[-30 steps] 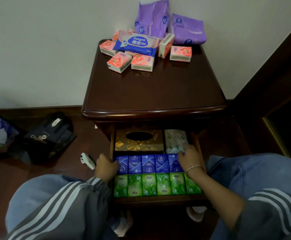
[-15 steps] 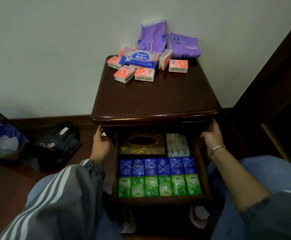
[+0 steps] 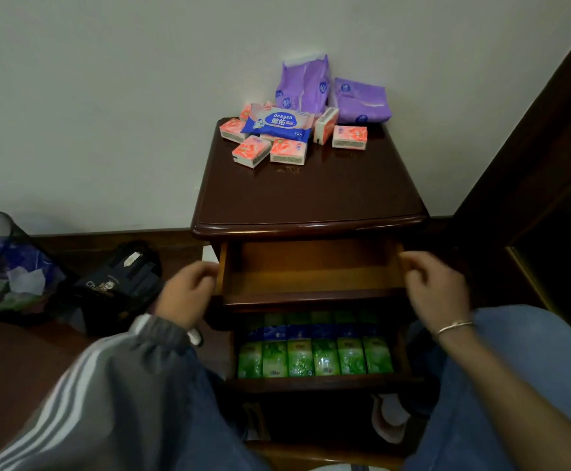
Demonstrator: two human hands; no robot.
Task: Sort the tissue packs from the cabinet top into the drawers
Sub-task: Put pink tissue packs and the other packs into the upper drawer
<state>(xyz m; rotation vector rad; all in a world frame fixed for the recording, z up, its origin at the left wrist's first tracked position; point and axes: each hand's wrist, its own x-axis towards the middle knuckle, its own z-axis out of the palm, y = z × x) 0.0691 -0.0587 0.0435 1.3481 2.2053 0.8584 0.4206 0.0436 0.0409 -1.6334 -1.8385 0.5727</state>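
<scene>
Several pink tissue packs (image 3: 288, 151) lie at the back of the dark wooden cabinet top (image 3: 307, 195), around a blue wipes pack (image 3: 279, 123). Two purple packs (image 3: 362, 105) lean against the wall behind them. The upper drawer (image 3: 311, 283) is pulled out and holds nothing. My left hand (image 3: 188, 290) curls on its left side wall, and my right hand (image 3: 437, 287) on its right side wall. Below, the lower drawer (image 3: 321, 384) stands open with a row of green packs (image 3: 314, 356) and a row of blue packs (image 3: 311, 332) partly hidden under the upper drawer.
A mesh waste bin (image 3: 1, 266) with crumpled wrappers stands on the floor at left, beside a black bag (image 3: 120, 283). Dark wooden furniture (image 3: 549, 198) rises at right. My knees in jeans flank the cabinet, close to the lower drawer.
My hands left the lower drawer and rose to the cabinet's sides. The upper drawer is now pulled out, covering the back of the lower drawer and its gold tissue box.
</scene>
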